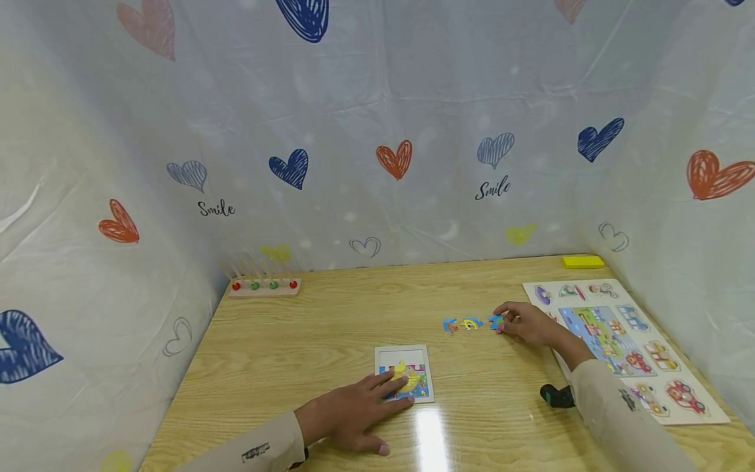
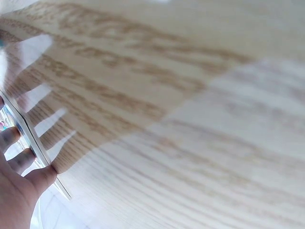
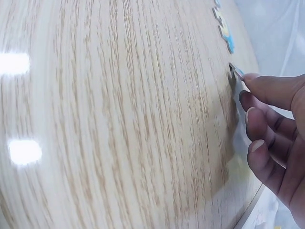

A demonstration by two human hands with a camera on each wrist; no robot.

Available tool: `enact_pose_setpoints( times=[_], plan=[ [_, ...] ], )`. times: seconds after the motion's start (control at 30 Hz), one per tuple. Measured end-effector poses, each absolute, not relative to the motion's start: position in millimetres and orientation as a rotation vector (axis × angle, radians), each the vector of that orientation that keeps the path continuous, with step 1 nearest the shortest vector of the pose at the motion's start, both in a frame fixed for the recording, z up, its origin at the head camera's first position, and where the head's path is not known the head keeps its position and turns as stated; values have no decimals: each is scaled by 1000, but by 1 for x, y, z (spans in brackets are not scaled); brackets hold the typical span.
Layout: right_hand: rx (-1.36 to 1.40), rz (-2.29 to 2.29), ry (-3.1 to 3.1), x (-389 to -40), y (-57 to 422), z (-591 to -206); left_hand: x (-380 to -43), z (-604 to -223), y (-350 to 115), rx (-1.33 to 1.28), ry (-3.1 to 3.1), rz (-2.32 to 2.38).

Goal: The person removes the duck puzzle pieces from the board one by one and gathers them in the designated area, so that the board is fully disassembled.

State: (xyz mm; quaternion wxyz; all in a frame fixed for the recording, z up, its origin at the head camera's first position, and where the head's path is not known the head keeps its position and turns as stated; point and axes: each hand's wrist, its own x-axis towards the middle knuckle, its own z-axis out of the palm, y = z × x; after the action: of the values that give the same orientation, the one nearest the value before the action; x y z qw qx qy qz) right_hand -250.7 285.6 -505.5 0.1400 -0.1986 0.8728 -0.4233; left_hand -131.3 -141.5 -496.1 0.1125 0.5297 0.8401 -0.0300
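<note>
A small white-framed jigsaw puzzle [image 1: 430, 387] lies on the table, its lower part filled with colourful pieces and a blank strip along the top. Spread fingers of my left hand [image 1: 362, 410] rest on it. Further right and back, my right hand [image 1: 525, 322] pinches a blue, green and pink puzzle piece [image 1: 494, 322] between thumb and finger. In the right wrist view that piece [image 3: 236, 70] is tilted, one edge near the tabletop. Two loose pieces lie to its left: a yellow and blue one [image 1: 472, 323] and a blue and orange one [image 1: 450, 326].
A large picture board [image 1: 639, 393] of vehicles lies along the right side, partly under the right forearm. Behind it is a yellow block [image 1: 582, 262]. A pegged wooden stand [image 1: 265, 288] with red and green beads sits back left. A black object [image 1: 556, 396] is beside the right sleeve.
</note>
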Motion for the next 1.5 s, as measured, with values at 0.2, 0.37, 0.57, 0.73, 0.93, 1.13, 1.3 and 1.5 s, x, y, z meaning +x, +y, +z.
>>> enact_pose_setpoints(
  times=[0.2,0.37,0.57,0.73,0.93,1.13,1.3,1.5],
  plan=[
    [-550,-1143,2579,-252,284,-506,-131,-497,-142,1537,2458,-77],
    [-531,-1076,2636,-252,281,-503,-131,-498,-142,1532,2464,-91],
    [-529,-1037,2658,-253,280,-502,-132,-498,-142,1534,2470,-111],
    [-530,-1023,2661,-252,279,-500,-133,-499,-142,1527,2465,-105],
    [-554,-1010,2661,-252,278,-501,-133,-498,-142,1510,2462,-104],
    [-551,-1022,2636,-254,280,-503,-132,-497,-141,1495,2468,-99],
    [-546,-1031,2626,-254,280,-503,-132,-496,-141,1471,2464,-76],
    [-519,-1022,2646,-251,280,-504,-131,-495,-140,1478,2466,-53]
  ],
)
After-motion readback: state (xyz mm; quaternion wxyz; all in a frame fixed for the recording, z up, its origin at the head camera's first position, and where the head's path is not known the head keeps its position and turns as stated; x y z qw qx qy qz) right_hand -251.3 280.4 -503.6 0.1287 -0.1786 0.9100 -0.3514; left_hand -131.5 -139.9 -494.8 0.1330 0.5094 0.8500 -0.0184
